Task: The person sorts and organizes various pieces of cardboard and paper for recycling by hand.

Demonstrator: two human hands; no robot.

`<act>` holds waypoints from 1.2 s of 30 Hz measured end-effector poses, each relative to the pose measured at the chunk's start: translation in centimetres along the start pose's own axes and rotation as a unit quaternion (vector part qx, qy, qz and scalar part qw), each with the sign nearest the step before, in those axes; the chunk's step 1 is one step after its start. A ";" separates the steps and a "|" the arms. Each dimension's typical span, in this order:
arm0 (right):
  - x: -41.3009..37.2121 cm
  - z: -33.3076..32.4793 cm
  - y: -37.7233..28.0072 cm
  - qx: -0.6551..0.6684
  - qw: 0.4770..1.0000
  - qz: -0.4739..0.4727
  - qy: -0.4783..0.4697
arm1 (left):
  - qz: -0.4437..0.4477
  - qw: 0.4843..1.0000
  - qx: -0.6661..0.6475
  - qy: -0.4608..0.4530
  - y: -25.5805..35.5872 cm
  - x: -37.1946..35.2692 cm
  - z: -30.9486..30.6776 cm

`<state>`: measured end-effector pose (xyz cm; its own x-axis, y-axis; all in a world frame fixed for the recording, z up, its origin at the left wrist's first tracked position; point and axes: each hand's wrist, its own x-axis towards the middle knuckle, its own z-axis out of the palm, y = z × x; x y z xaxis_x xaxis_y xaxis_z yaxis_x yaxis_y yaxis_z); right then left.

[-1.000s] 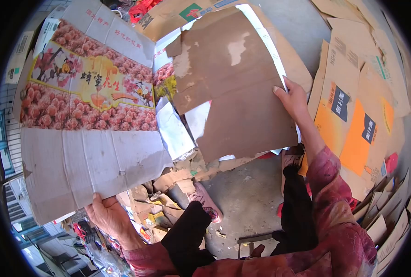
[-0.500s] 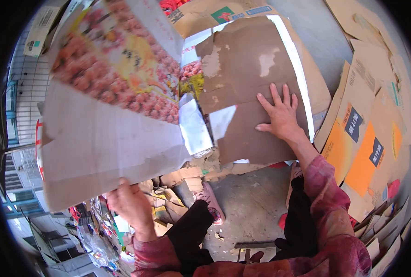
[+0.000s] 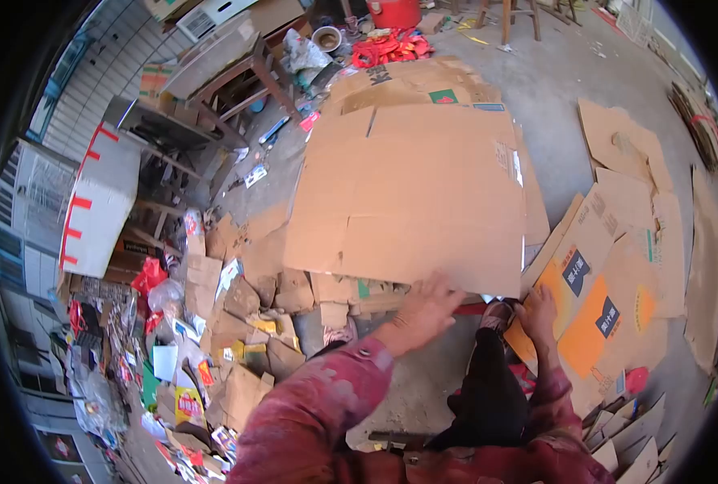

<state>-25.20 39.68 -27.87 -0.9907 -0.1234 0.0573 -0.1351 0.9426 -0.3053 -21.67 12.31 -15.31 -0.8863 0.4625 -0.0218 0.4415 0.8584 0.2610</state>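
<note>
A large plain brown cardboard sheet [image 3: 407, 194] lies flat on top of other flattened cardboard in front of me. My left hand [image 3: 425, 310] is at its near edge, fingers stretched out over the border and holding nothing. To the right, my right hand [image 3: 539, 313] has its fingers bent around the near left edge of a flattened carton with orange printing [image 3: 589, 335]. That carton rests on further flattened boxes, and part of the grip is hidden by the hand itself.
Scraps of torn cardboard and packaging [image 3: 246, 347] heap up on the left. Behind them stand a wooden table [image 3: 250, 77] and a white box with red tape [image 3: 104, 194]. Red plastic bags [image 3: 391, 48] lie at the back. Upright cardboard pieces [image 3: 637, 440] stand at lower right.
The folded sheet with the floral print has been laid down, its plain brown side now facing up. My right hand has moved off the stack to the orange-printed carton; my left moved right.
</note>
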 end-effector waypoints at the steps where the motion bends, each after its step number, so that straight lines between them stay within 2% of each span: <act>1: -3.5 1.0 2.7 0.019 0.999 0.043 -0.008 | 0.003 0.999 -0.013 0.039 -1.1 -1.7 -0.7; 3: -9.7 1.5 6.9 0.094 0.988 0.115 -0.033 | -0.021 0.999 -0.019 0.020 -4.9 -6.0 -3.7; 4: -12.3 0.9 8.2 0.148 0.977 0.143 -0.049 | -0.088 0.995 0.047 0.002 -7.3 -9.4 -4.5; 5: -14.6 0.5 9.8 0.142 0.980 0.122 -0.074 | -0.173 0.981 0.086 0.010 -9.0 -13.6 -5.3; 6: -16.4 0.3 11.1 0.168 0.964 0.184 -0.093 | -0.302 0.946 0.097 -0.072 -9.7 -17.1 -7.8; 7: -17.8 0.1 11.9 0.190 0.944 0.247 -0.110 | -0.357 0.927 0.105 -0.038 -12.6 -22.9 -7.1; 8: -18.6 -0.7 12.1 0.183 0.947 0.228 -0.130 | -0.405 0.909 0.095 -0.027 -12.1 -27.4 -8.9; 9: -19.1 -2.1 12.2 0.175 0.950 0.225 -0.124 | -0.454 0.878 0.143 -0.041 -11.5 -32.2 -9.6; 10: -19.7 -3.1 12.4 0.166 0.953 0.226 -0.115 | -0.437 0.887 0.145 0.023 -10.3 -37.0 -9.8; 11: -20.0 -3.7 12.9 0.163 0.961 0.209 -0.083 | -0.562 0.819 0.101 -0.056 -8.9 -41.0 -9.4; 12: -19.8 -4.8 12.9 0.161 0.959 0.216 -0.086 | -0.619 0.775 0.072 -0.106 -7.8 -45.4 -8.2; 14: -18.5 -8.1 11.0 0.151 0.959 0.220 -0.096 | -0.650 0.741 0.053 -0.159 -4.2 -52.7 -4.8; 16: -16.8 -9.3 12.0 0.108 0.974 0.177 -0.086 | -0.654 0.723 -0.016 -0.220 -0.4 -58.0 -1.2; 17: -15.9 -9.6 12.6 0.092 0.982 0.151 -0.069 | -0.646 0.730 -0.044 -0.218 1.5 -60.0 0.7; 19: -13.9 -10.7 11.9 0.193 0.979 0.059 -0.023 | -0.643 0.720 -0.096 -0.244 4.0 -62.3 4.3; 20: -13.1 -12.2 10.7 0.211 0.971 0.086 -0.071 | -0.636 0.723 -0.120 -0.241 5.0 -62.6 5.6; 21: -12.4 -13.6 8.9 0.171 0.977 0.102 -0.075 | -0.629 0.725 -0.146 -0.238 5.8 -63.3 7.2; 23: -11.0 -14.2 8.2 0.133 0.985 0.095 -0.049 | -0.641 0.728 -0.176 -0.165 6.5 -65.9 12.7; 25: -9.8 -15.6 6.2 0.080 0.993 0.070 -0.049 | -0.601 0.755 -0.193 -0.177 6.1 -67.0 17.0; 27: -9.4 -16.9 3.1 0.039 0.997 0.048 -0.042 | -0.671 0.703 -0.226 -0.073 6.8 -66.9 19.1; 29: -8.9 -17.7 1.3 0.042 0.998 0.029 -0.041 | -0.800 0.455 -0.389 0.042 7.5 -62.8 16.0; 30: -8.7 -17.9 0.5 0.051 0.998 0.016 -0.037 | -0.790 0.409 -0.452 0.062 6.5 -64.5 19.5; 31: -8.2 -18.1 0.4 0.043 0.999 -0.001 -0.033 | -0.791 0.404 -0.456 0.062 6.5 -65.5 21.3; 32: -8.1 -18.5 -0.5 0.038 0.999 -0.015 -0.025 | -0.719 0.605 -0.341 0.023 6.8 -66.3 22.6; 33: -8.0 -19.0 -1.3 0.033 0.999 -0.029 -0.017 | -0.604 0.769 -0.206 -0.017 6.8 -67.0 24.2; 34: -7.3 -19.1 -0.9 0.015 0.998 -0.053 -0.006 | -0.606 0.767 -0.209 -0.015 6.1 -67.5 27.1; 35: -7.3 -19.7 -2.2 0.026 0.999 -0.035 -0.013 | -0.655 0.701 -0.250 0.133 5.6 -67.4 30.4; 36: -6.9 -20.1 -2.7 0.009 0.999 -0.042 -0.012 | -0.677 0.654 -0.271 0.202 5.6 -66.4 30.8</act>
<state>-17.65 44.21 -8.30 -0.9758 -0.2102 0.0610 -0.2186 0.9231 -0.3165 43.98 -6.74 -42.07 -0.4266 -0.8302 -0.3589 -0.8026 0.1646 0.5733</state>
